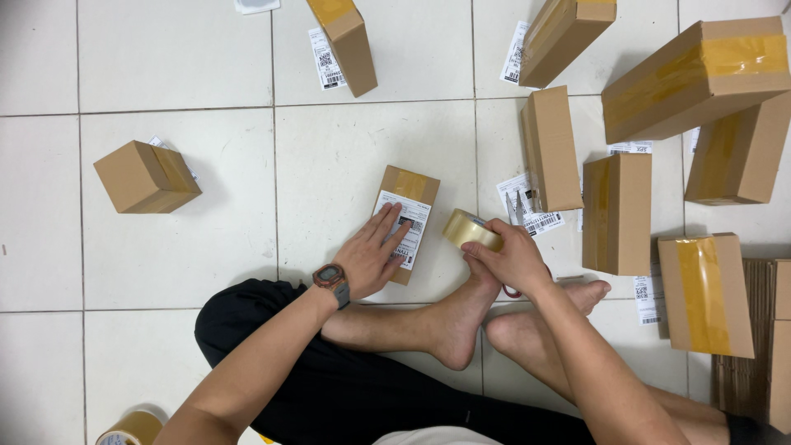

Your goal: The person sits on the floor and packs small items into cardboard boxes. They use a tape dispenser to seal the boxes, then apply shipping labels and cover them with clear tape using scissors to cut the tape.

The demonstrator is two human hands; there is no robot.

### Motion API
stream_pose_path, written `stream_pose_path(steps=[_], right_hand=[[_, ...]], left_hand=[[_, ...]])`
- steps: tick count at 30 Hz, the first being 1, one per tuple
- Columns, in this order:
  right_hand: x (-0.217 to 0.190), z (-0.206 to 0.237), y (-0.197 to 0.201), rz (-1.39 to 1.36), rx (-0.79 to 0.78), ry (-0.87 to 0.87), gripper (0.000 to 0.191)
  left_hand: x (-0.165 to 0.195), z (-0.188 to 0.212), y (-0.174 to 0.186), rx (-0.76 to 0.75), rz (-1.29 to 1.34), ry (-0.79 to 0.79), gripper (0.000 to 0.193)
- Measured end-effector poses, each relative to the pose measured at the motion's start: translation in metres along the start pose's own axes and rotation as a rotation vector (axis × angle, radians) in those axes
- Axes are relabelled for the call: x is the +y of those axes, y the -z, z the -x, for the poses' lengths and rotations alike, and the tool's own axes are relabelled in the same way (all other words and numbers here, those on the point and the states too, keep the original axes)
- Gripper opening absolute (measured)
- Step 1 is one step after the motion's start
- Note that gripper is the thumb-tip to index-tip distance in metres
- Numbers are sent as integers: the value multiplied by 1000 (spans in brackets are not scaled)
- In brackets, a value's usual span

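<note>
A small brown cardboard box (410, 188) lies on the tiled floor in front of my crossed legs, with a white shipping label (409, 224) on its top. My left hand (371, 257), a watch on its wrist, lies flat on the label with fingers spread. My right hand (511, 257) grips a roll of clear tan packing tape (470, 229) just right of the box, above my bare foot.
Several taped cardboard boxes (616, 213) stand to the right and at the top, with loose white labels (521, 204) between them. A lone box (147, 176) sits at the left. Another tape roll (132, 428) lies at bottom left. Flat cardboard (754, 346) is stacked at the right edge.
</note>
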State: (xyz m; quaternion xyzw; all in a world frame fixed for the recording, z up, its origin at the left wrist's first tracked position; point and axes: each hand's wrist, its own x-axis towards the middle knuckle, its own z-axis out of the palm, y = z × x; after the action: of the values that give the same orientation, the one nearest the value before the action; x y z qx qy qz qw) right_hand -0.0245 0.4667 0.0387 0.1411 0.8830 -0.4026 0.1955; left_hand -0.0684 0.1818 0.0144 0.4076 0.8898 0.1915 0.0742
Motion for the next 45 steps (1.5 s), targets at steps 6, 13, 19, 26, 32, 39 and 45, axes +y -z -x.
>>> stream_pose_path(steps=[6,13,19,26,32,39,45], right_hand=[[-21,6,-16,164,149,180,62],[-31,0,-12,176,191,290,59],[-37,-31,-9,210,109,150,53],[19,-49,-21,-105,-37,-27,49],[104,9,-32,46,403,-48,40],[126,39,-39,-175,315,-89,62],[66,154,-95,-1007,-67,190,46]], left_hand=[[46,-41,-18,299,857,638,29],[30,-47,-27,564,605,434,21],[-54,-36,-24,471,579,886,25],[-51,-29,-61,387,956,680,45],[-7,-32,-65,61,981,930,81],[-12,-17,-45,203,1285,865,77],[-13,-10,-47,185,1308,928,76]])
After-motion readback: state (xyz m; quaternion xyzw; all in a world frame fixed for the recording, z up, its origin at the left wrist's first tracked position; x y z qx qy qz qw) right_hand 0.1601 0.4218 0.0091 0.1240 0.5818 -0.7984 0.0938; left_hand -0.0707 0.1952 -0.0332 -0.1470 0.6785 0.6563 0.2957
